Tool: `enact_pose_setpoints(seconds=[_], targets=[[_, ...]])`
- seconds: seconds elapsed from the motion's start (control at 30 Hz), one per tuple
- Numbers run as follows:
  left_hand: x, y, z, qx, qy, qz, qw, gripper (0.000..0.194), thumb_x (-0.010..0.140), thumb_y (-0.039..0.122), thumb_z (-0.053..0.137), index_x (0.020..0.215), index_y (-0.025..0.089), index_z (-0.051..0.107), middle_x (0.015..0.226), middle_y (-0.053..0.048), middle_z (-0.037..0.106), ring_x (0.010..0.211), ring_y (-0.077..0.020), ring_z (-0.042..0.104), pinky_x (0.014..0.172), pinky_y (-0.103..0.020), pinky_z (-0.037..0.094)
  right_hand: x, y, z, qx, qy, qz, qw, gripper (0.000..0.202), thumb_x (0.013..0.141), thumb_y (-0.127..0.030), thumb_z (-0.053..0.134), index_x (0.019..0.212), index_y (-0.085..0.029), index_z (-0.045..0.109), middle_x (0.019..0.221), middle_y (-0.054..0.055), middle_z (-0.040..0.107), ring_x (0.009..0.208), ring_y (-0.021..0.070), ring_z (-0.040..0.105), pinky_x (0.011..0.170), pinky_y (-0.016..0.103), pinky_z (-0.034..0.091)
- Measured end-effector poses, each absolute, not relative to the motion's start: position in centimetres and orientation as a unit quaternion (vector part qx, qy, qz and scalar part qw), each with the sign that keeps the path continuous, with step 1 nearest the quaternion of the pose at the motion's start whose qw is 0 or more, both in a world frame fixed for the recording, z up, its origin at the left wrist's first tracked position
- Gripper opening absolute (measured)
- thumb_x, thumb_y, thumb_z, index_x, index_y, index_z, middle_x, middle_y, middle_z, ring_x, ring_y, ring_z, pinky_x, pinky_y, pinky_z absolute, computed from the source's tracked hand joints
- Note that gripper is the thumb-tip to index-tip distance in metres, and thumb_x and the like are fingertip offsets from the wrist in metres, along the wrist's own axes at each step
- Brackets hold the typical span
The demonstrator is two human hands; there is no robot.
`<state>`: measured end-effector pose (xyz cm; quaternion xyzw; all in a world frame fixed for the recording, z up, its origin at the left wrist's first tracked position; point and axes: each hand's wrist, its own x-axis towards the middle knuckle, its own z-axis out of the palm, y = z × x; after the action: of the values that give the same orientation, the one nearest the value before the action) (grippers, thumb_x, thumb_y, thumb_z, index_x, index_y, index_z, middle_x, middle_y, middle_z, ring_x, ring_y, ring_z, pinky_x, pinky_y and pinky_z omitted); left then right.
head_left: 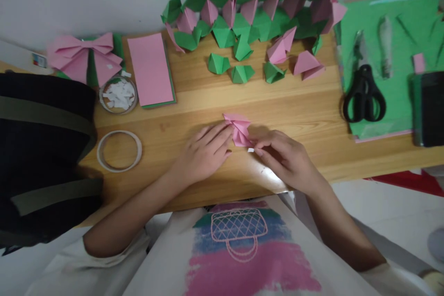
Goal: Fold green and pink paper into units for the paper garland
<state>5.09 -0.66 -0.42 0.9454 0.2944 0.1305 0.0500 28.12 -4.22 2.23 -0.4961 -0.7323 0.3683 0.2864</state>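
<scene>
A small piece of folded pink paper [240, 130] lies on the wooden table in front of me, its creases showing. My left hand [207, 151] rests flat to the left of it, fingers stretched out and the fingertips on its left edge. At its lower right corner, the thumb and index finger of my right hand [285, 155] are pinched together on the paper. A tiny white piece [250, 150] shows right by that thumb tip; whether it is held or just lies there I cannot tell.
Green and pink folded paper units [239, 23] stand linked along the wall, with several loose ones before them. At left are a pink bow [85, 51], paper stack [150, 69], tape rolls [120, 151] and black bag [45, 157]; at right, scissors [364, 92] and a dark phone-like object [430, 108].
</scene>
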Motion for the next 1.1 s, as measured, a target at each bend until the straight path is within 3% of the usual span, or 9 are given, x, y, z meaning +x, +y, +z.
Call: enact_pose_setpoints(seconds=[0.23, 0.73, 0.9, 1.1], targets=[[5.0, -0.6, -0.3, 0.945, 0.291, 0.126, 0.075, 0.034, 0.095, 0.021, 0.051, 0.125, 0.006, 0.057, 0.129, -0.018, 0.064, 0.125, -0.0285, 0.057, 0.101, -0.042, 0.048, 28.4, -4.8, 2.2, -0.447, -0.777, 0.324, 0.303, 0.01, 0.09, -0.013, 0.058, 0.098, -0.02, 0.059, 0.095, 0.007, 0.072, 0.093, 0.0194, 0.067, 0.084, 0.035, 0.052], [5.3, -1.2, -0.5, 0.929, 0.329, 0.151, 0.083, 0.025, 0.097, 0.02, 0.047, 0.114, 0.016, 0.064, 0.126, -0.013, 0.066, 0.119, -0.0273, 0.061, 0.099, -0.042, 0.049, 28.0, -5.2, 1.7, -0.46, -0.789, 0.305, 0.27, 0.005, 0.091, -0.016, 0.056, 0.095, -0.019, 0.058, 0.096, 0.01, 0.071, 0.092, 0.0235, 0.065, 0.081, 0.04, 0.053], [5.3, -1.6, -0.7, 0.918, 0.357, 0.151, 0.087, 0.029, 0.098, 0.022, 0.044, 0.121, 0.019, 0.061, 0.135, -0.015, 0.059, 0.116, -0.0288, 0.062, 0.095, -0.046, 0.05, 28.1, -5.2, 1.6, -0.46, -0.789, 0.306, 0.269, 0.007, 0.091, -0.015, 0.057, 0.097, -0.018, 0.058, 0.098, 0.011, 0.072, 0.095, 0.0243, 0.065, 0.084, 0.042, 0.053], [5.3, -1.0, -0.2, 0.941, 0.305, 0.13, 0.061, 0.024, 0.094, 0.018, 0.049, 0.112, 0.016, 0.065, 0.14, -0.014, 0.056, 0.12, -0.0298, 0.058, 0.096, -0.043, 0.048, 28.1, -5.2, 1.6, -0.459, -0.789, 0.303, 0.275, 0.007, 0.09, -0.014, 0.058, 0.095, -0.018, 0.058, 0.096, 0.01, 0.072, 0.091, 0.0234, 0.065, 0.082, 0.041, 0.052]])
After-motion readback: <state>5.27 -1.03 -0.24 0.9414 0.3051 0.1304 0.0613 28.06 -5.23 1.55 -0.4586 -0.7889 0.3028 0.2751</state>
